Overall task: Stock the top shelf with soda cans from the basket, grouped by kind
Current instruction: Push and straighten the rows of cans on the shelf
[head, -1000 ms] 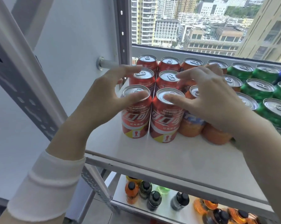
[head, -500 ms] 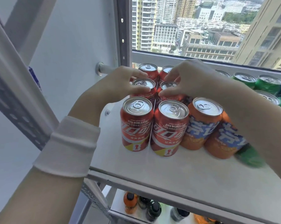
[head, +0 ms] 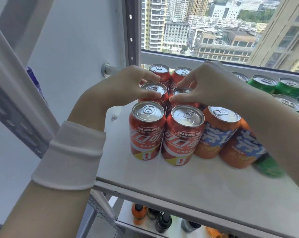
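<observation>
Red cola cans stand in two columns at the left of the top shelf (head: 197, 186). The front pair is a left can (head: 147, 133) and a right can (head: 183, 138). My left hand (head: 124, 86) pinches the rim of the middle-row left red can (head: 152, 90) between thumb and fingers. The middle-row right red can (head: 181, 91) is held the same way by my right hand (head: 210, 85). Two more red cans (head: 159, 71) stand behind. Orange cans (head: 217, 133) sit to the right of the red ones, and green cans (head: 264, 83) farther right. The basket is out of view.
A grey shelf post (head: 131, 31) rises behind the red cans, with a window beyond it. A slanted metal frame (head: 16, 93) runs at the left. A lower shelf holds several bottles (head: 162, 220). A green can (head: 269, 165) stands near the front under my right forearm.
Both hands left the front pair of red cans and moved back to the middle-row pair, where they now pinch the rims. In the last half second they hardly moved.
</observation>
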Demonstrator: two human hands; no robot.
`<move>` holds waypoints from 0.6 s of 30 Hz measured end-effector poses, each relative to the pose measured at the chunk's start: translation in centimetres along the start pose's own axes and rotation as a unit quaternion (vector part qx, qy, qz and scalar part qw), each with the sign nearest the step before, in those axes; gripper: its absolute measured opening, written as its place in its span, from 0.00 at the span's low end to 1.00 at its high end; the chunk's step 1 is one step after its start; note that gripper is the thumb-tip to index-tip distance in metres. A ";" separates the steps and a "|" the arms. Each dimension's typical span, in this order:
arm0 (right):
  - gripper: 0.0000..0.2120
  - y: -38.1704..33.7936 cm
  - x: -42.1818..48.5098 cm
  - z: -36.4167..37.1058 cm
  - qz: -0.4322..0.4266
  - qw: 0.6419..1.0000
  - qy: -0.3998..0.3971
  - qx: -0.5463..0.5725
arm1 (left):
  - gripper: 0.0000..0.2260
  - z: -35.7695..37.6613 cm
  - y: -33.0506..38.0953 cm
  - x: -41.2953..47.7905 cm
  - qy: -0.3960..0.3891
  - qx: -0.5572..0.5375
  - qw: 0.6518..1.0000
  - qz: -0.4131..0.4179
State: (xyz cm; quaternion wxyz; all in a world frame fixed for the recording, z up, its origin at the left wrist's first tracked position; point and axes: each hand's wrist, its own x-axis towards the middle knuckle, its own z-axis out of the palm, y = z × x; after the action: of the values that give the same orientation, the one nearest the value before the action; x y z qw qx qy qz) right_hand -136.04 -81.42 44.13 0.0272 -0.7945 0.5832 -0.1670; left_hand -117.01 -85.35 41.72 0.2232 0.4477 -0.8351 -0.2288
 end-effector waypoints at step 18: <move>0.33 2.9 6.9 -0.4 0.055 0.993 -0.066 -0.077 | 0.27 -0.4 -2.7 7.2 0.017 -0.079 0.994 -0.069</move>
State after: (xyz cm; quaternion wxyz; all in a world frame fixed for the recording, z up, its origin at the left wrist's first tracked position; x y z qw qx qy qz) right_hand -136.96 -88.72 45.41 0.0131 -0.7703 0.6339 -0.0672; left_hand -118.60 -92.93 41.70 0.2556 0.4892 -0.7776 -0.3013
